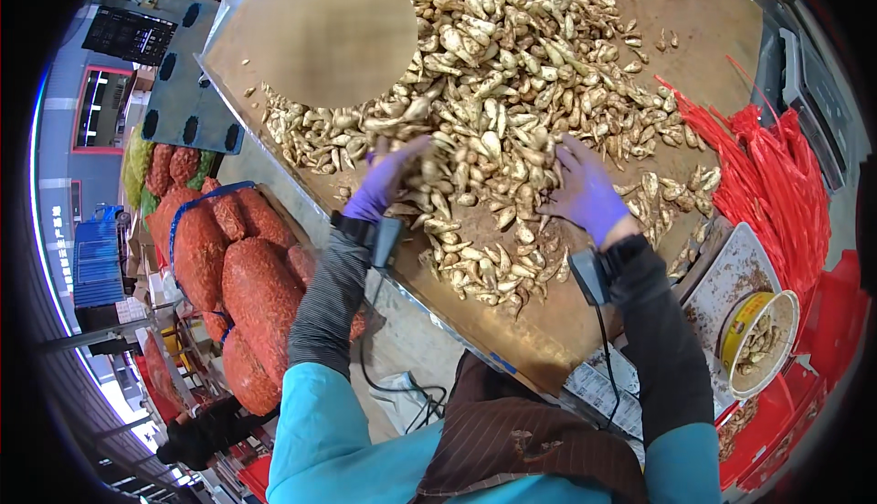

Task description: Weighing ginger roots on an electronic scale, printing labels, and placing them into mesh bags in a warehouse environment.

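Note:
A big heap of small, pale, tapering roots (pixel 493 74) with brown soil on them covers much of a brown tabletop (pixel 713 10). My left hand (pixel 382 189), in a purple glove, is at the heap's left side with its fingers apart. Roots beside those fingers are smeared by motion; none shows clearly gripped. My right hand (pixel 589 191), also purple-gloved, lies at the heap's near right part, fingers spread and touching roots. Between and below the hands sits a smaller cluster of roots (pixel 498 271). A grey device with a cable is strapped at each wrist.
Red plastic strips (pixel 763 184) hang over the table's right side. A yellow-banded tub (pixel 760 344) holding roots stands on a soiled white scale tray (pixel 717 303). Full red mesh sacks (pixel 251 294) stand at left, near a blue-grey pallet (pixel 187 106). A blurred round patch masks the upper left.

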`<state>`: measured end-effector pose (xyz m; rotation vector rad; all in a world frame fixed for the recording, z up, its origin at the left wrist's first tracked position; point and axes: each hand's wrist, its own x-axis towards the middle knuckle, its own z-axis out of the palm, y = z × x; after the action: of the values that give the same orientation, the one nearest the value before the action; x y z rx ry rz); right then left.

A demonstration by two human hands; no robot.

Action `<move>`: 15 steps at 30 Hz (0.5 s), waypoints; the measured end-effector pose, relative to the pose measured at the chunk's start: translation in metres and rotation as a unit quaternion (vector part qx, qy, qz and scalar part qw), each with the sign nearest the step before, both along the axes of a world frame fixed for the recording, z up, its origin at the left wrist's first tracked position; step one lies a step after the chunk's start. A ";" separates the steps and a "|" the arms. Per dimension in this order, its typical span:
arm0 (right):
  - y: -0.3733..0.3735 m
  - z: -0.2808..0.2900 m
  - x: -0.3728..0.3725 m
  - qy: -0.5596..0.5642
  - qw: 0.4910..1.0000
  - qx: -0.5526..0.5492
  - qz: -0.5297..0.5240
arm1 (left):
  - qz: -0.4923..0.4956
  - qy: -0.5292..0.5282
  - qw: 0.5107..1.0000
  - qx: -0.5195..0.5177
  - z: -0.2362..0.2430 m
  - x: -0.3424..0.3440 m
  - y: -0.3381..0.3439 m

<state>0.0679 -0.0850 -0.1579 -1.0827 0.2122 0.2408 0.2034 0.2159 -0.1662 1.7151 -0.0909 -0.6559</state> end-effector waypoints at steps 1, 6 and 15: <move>0.006 -0.008 0.014 -0.100 0.989 -0.106 0.034 | -0.016 0.043 0.999 0.010 0.014 -0.008 -0.020; 0.045 0.003 0.043 0.086 0.995 0.049 0.000 | -0.004 -0.045 0.991 0.124 0.016 -0.046 -0.082; 0.051 0.009 -0.015 0.109 0.972 0.012 -0.209 | -0.036 -0.076 0.996 -0.013 0.045 -0.109 -0.120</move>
<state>0.0525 -0.0340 -0.1491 -0.9615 0.6259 -0.0176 0.0946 0.0960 -0.1213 1.7407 -0.2690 -0.5743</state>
